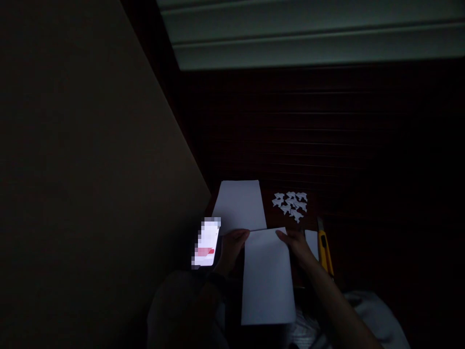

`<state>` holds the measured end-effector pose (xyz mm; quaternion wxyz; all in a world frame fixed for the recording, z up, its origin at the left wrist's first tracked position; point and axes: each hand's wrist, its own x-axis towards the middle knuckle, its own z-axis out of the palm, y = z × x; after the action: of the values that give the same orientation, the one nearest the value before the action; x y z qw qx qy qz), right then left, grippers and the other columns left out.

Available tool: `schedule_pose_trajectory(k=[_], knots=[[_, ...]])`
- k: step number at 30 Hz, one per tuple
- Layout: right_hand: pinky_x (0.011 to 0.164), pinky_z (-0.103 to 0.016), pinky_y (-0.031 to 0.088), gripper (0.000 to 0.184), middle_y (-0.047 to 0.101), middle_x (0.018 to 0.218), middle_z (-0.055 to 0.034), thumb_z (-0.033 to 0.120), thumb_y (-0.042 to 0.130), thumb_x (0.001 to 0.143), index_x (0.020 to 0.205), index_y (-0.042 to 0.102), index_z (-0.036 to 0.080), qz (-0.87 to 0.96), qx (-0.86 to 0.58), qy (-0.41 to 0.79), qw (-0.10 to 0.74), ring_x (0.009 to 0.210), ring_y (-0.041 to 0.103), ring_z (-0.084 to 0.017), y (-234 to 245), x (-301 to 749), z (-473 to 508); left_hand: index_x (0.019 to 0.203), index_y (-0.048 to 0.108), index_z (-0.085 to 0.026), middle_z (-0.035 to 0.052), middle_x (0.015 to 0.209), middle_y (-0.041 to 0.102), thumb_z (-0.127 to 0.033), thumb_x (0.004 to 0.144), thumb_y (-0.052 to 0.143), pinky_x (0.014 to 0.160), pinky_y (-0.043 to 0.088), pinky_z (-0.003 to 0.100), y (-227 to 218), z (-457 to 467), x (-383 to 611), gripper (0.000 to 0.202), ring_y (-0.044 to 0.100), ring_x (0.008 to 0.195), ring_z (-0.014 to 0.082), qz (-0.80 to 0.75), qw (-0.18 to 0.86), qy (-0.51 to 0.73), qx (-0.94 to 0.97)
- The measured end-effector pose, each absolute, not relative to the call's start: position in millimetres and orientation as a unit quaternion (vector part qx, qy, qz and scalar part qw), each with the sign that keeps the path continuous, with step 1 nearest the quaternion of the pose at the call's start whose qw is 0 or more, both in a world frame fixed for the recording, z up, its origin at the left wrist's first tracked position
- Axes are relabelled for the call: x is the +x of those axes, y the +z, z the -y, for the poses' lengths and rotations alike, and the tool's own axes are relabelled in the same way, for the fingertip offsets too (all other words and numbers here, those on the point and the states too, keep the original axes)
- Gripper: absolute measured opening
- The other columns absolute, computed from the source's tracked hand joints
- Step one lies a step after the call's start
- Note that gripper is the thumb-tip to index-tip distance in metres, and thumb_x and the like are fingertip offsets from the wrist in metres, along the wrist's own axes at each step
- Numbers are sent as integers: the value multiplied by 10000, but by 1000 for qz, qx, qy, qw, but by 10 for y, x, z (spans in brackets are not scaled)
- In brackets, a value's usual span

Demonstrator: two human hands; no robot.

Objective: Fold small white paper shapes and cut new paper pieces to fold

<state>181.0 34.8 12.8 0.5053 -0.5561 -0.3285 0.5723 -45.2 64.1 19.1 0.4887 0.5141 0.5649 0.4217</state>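
Note:
A white sheet of paper (269, 281) hangs toward my lap, held by its far corners. My left hand (235, 240) pinches the far left corner between thumb and fingers. At the far right corner, my right hand (293, 241) is closed on the same sheet with the thumb on top. Just beyond it lies a stack of white paper (240, 203) on the dark table. Several small folded white paper pieces (290, 203) are grouped to the right of the stack. The fingers beneath the sheet are hidden.
A lit phone (208, 245) stands left of my left hand, its screen partly blurred. By my right forearm lie a yellow utility knife (326, 252) and a smaller piece of white paper (311, 242). A wall (109, 145) rises close on the left. The room is very dark.

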Motion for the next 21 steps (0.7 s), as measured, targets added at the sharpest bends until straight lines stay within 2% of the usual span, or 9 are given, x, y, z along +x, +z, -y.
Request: schedule_pose_trajectory(k=[5,12,17,21], knots=[[495,-275,372,409,644,569,-57,535,730,545,572,635,138,325,-578,569,485,530,555,-180,168,1797,-316,849,697,-154,86,879,705,-419,663,667,704,505,334,143,-660,-459,325,644,839,245,-568,481,435,507],[525,-260,373,324,613,545,-9,439,734,615,545,604,151,296,-556,570,527,514,521,-138,96,1790,-328,862,705,-151,90,897,703,-417,648,678,752,486,347,214,-650,-456,343,633,866,248,-570,482,451,489],[557,-261,382,280,628,587,-22,389,733,639,578,636,133,288,-535,575,547,559,533,-147,96,1794,-327,821,712,-139,99,851,706,-408,608,713,714,481,329,244,-631,-416,343,637,815,243,-571,503,470,447],[543,-265,376,260,634,604,-20,392,712,662,631,656,140,269,-518,599,548,547,535,-151,97,1805,-330,838,704,-137,100,859,703,-410,628,704,676,479,314,247,-620,-428,344,638,797,238,-555,530,457,449]])
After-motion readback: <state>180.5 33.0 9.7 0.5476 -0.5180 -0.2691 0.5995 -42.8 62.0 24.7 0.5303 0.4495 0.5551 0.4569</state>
